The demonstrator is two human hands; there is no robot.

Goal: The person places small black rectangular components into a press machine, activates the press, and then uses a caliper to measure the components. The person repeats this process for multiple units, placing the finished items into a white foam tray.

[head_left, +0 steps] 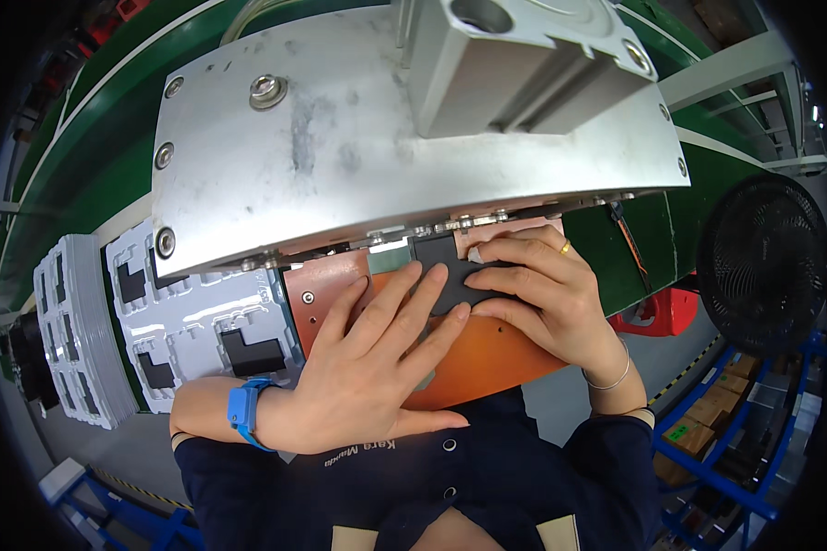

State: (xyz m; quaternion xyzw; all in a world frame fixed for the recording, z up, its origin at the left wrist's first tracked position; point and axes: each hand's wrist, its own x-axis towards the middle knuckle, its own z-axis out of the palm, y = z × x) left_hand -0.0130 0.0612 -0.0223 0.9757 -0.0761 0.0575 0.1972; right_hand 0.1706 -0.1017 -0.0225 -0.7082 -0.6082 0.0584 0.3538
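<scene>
My left hand (368, 354) lies spread, palm down, over an orange plate (501, 356). Its fingertips reach the left and lower edge of a flat dark grey piece (437, 250). From the other side my right hand (547, 289) curls over that piece, thumb and fingers closed at its right edge. A small whitish bit (474, 253) shows by the right fingertips. The piece sits at the front of a metal press-like fixture (340, 138), and its far end runs close to the fixture's lower edge. Copper-coloured blocks (326, 286) flank it.
A white moulded tray (188, 326) with several dark L-shaped pieces stands at the left, beside a stack of similar trays (78, 321). The fixture overhangs the work. At the right are a black fan (761, 262), a red object (662, 312) and a blue rack (735, 441) with boxes.
</scene>
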